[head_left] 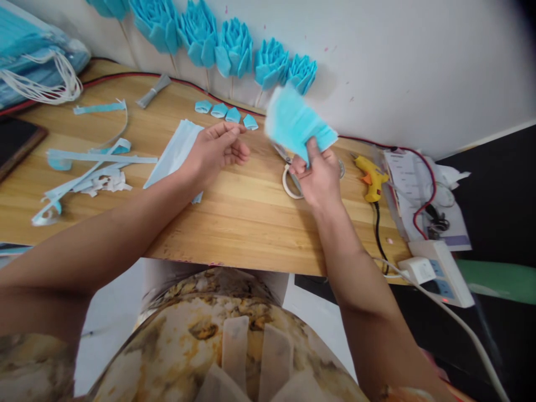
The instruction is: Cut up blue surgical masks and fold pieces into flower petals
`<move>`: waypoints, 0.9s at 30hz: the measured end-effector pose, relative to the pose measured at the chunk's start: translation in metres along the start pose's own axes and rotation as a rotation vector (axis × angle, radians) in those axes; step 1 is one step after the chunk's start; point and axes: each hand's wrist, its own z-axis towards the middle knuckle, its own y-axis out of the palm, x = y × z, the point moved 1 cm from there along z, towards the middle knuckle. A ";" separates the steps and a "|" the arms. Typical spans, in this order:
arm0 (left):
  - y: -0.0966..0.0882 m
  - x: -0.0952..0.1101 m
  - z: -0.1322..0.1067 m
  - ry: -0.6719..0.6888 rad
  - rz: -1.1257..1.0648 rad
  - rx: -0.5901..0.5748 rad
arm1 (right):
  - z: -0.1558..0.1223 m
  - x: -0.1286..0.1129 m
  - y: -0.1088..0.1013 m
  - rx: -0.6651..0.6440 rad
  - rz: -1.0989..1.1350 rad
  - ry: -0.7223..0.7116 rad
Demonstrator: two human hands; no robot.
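Observation:
My right hand (320,176) grips a pleated blue face mask sheet (297,120) between thumb and fingers, raised above the table. Beneath that hand a white ring-shaped thing (292,183) is partly hidden. My left hand (218,148) is closed loosely, thumb tip against the index finger; whether anything small is pinched there I cannot make out. Partly under the left wrist lie pale blue sheets (178,148). Just beyond the left fingertips, several small folded blue petals (219,110) sit in a row.
Blue fabric roses (234,47) on sticks lean against the wall. Cut strips (103,158) and a bundle of thin ties (153,91) lie to the left, near bagged masks (33,44). A yellow glue gun (371,176) and a power strip (446,273) are at right.

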 end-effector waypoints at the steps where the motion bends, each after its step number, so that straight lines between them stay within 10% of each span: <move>1: 0.001 0.002 -0.001 -0.008 -0.009 0.000 | 0.003 -0.001 -0.004 -0.023 0.039 0.024; 27: 0.002 0.001 -0.002 -0.019 0.007 -0.023 | 0.001 -0.013 0.000 -0.021 0.304 0.202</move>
